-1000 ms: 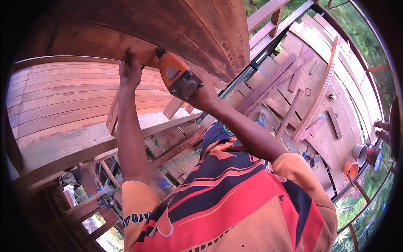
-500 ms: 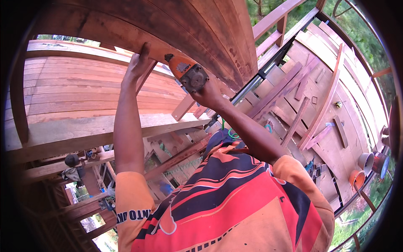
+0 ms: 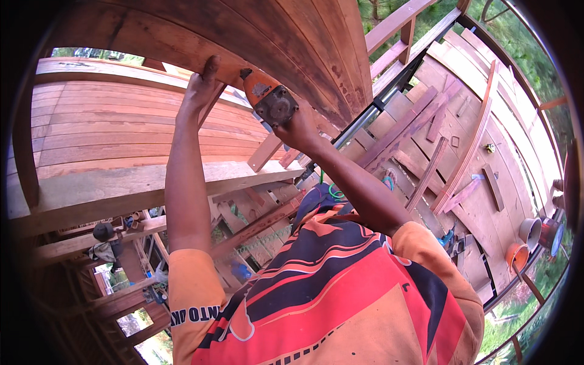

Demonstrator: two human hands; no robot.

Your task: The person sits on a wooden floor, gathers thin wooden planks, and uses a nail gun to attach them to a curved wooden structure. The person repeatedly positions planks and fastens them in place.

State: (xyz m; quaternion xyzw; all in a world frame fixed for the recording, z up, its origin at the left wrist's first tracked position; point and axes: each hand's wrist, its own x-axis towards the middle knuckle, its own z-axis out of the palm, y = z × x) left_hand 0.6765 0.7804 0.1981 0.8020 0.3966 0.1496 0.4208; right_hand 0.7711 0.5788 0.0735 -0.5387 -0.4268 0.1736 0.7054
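My right hand [image 3: 298,129] is wrapped around an orange and dark grey nail gun [image 3: 261,91]. The gun's black nose meets the lower edge of a reddish-brown wooden board [image 3: 182,56] overhead. To the left of the gun, my left hand [image 3: 201,90] grips that same board edge, thumb on its near face and the other fingers mostly hidden. More planks of the same wood [image 3: 267,30] run above the board. A green coiled hose [image 3: 331,190] shows below my right wrist; where it connects is hidden.
A timber beam [image 3: 115,185] and a planked surface [image 3: 109,121] lie to the left. On the right, a plank platform [image 3: 480,225] carries loose boards [image 3: 429,173], a tape measure [image 3: 490,148] and an orange bucket [image 3: 517,257]. Railings [image 3: 395,27] border it.
The nail gun and my right hand have shifted slightly up and left. My left thumb has moved a little upward on the board; its grip stays at the same edge.
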